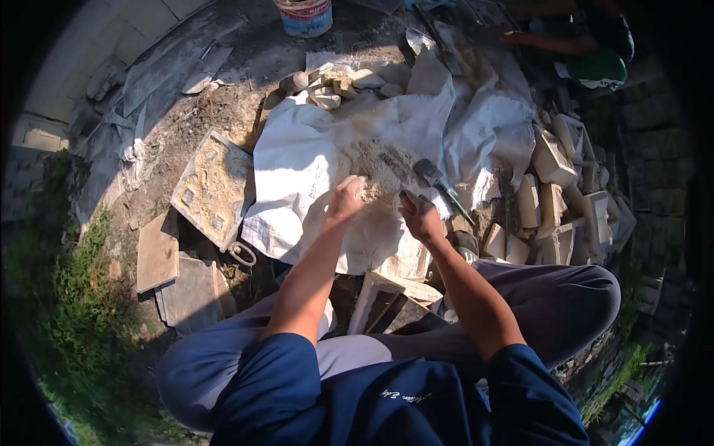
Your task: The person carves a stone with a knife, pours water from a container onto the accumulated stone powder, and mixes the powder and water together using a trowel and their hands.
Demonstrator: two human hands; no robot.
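Note:
A white woven sheet (297, 141) lies spread on the ground before my knees, with a heap of pale sandy powder (375, 167) on it. My left hand (347, 197) rests at the left edge of the powder, its fingers curled together; what they hold, if anything, is hidden. At the powder's right side my right hand (421, 217) is closed on a small dark object, too small to name. Just beyond that hand lies a hammer (429, 172) with a dark head and a greenish handle, touched by neither hand.
Stones (342, 85) line the sheet's far edge. A powder-covered slab (212, 189) and flat tiles (158, 253) lie at left, pale blocks (554, 160) at right. A bucket (306, 18) stands at the top. Another person's arm (543, 41) reaches in at top right.

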